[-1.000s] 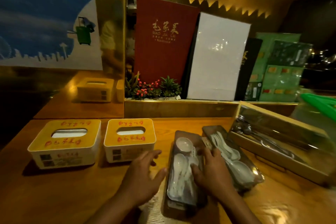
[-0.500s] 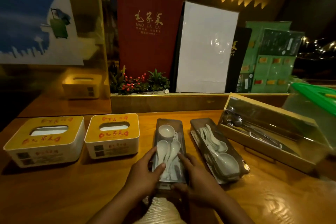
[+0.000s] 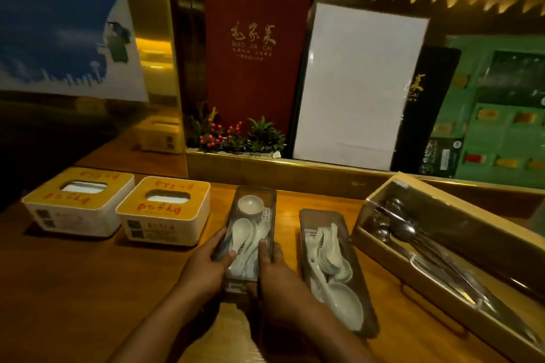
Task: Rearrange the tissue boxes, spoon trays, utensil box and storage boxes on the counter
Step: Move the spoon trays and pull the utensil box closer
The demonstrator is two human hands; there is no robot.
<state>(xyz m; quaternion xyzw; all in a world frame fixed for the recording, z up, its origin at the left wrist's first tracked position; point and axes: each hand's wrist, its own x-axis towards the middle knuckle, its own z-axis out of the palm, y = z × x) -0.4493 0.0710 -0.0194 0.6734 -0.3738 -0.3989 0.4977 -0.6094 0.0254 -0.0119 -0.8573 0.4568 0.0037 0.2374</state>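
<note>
A narrow clear spoon tray holding white spoons and a small cup lies lengthwise in the middle of the wooden counter. My left hand grips its left side and my right hand grips its right side near the front end. A second spoon tray with white spoons lies just to the right, slightly angled. Two yellow-topped tissue boxes stand side by side on the left. A long wooden utensil box with a clear lid and metal cutlery sits on the right.
A raised ledge runs behind the counter, bearing a red menu, a white board, a small plant with red berries and green printed cards. Bare counter lies in front of the tissue boxes.
The held spoon tray has been straightened and slid away from me toward the ledge, now standing apart from the second tray. My hands moved with it, staying on both sides.
</note>
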